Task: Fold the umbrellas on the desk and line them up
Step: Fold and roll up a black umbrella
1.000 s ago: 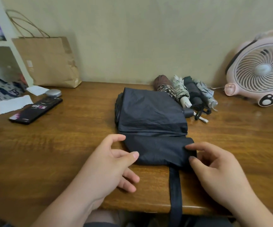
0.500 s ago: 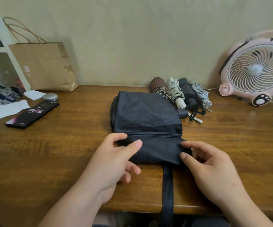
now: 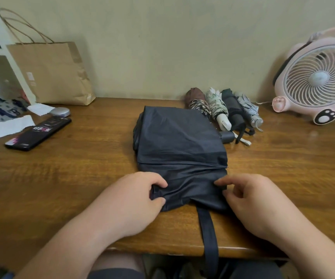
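Note:
A dark navy umbrella (image 3: pixel 179 143) lies flattened in the middle of the wooden desk (image 3: pixel 72 178), its handle (image 3: pixel 227 136) poking out on the right. Its closing strap (image 3: pixel 209 234) hangs over the front edge. My left hand (image 3: pixel 134 202) pinches the near left corner of the fabric. My right hand (image 3: pixel 251 202) pinches the near right corner. Behind it, several folded umbrellas lie side by side against the wall: a brown one (image 3: pixel 195 99), a white patterned one (image 3: pixel 218 106), a black one (image 3: pixel 234 109) and a grey one (image 3: pixel 249 109).
A pink desk fan (image 3: pixel 315 81) stands at the back right. A brown paper bag (image 3: pixel 53 71) leans on the wall at the back left. A black phone (image 3: pixel 38 133), a small silver case (image 3: pixel 60 112) and paper scraps (image 3: pixel 11 125) lie at the left.
Both hands have closed their fingers onto the near corners of the navy fabric, gathering its near edge. The view has drifted slightly; the folded umbrellas have not moved.

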Tool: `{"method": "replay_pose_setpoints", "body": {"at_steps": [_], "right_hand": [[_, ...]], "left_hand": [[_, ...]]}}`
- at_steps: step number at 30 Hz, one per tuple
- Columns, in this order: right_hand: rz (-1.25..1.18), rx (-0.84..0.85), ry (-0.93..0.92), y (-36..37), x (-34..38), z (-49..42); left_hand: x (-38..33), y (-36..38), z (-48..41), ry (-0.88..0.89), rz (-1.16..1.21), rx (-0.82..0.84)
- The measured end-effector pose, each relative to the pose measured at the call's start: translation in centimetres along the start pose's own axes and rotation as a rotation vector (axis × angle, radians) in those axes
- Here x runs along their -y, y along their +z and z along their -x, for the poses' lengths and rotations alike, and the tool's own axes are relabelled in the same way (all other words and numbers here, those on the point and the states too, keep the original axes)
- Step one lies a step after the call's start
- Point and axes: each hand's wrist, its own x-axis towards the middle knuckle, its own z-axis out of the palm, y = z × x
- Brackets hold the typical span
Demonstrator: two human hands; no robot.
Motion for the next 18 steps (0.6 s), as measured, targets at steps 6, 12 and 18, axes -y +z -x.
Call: {"method": "replay_pose_setpoints", "body": {"at_steps": [6, 12, 18], "right_hand": [[0.082, -0.039, -0.098, -0.6, 0.2, 0.5], [-0.266, -0.178, -0.119, 1.3, 0.3, 1.8], [-0.407, -0.345, -0.286, 3.8, -0.1, 1.3]], "left_hand": [[1.0, 0.7, -0.5, 0.332, -0.178, -0.084], [1.3, -0.3, -3.5, 0.473, -0.019, 0.117], [1.8, -0.7, -6.0, 0.561, -0.323, 0.299]]}}
